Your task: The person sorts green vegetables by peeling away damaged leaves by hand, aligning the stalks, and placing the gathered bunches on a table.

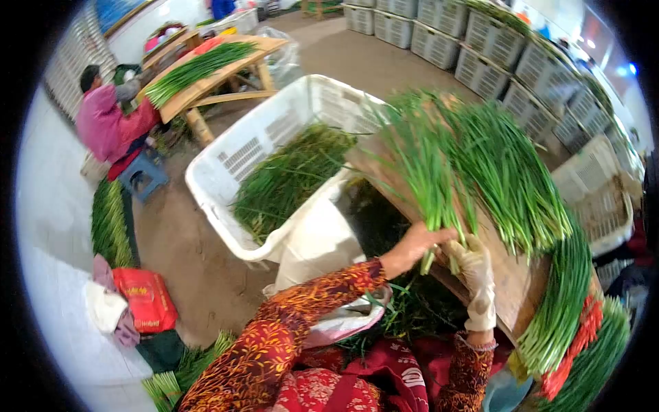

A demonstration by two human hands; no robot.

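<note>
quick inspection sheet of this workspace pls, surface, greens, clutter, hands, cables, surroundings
surface: tilted wooden board, greens spread across it
job's things: bunch of green chives gathered at its stem ends; more chives fanned beside it; tied bundles stacked at the board's right edge
clutter: loose green scraps below the board; red bag and cloths on the floor
hands: left hand bare, grip closed on the bunch's stems; right hand gloved, grip on the same stems
cables: nothing seen
surroundings: white crate partly filled with greens; a person in pink seated at another wooden table; stacked crates along the far wall
</note>
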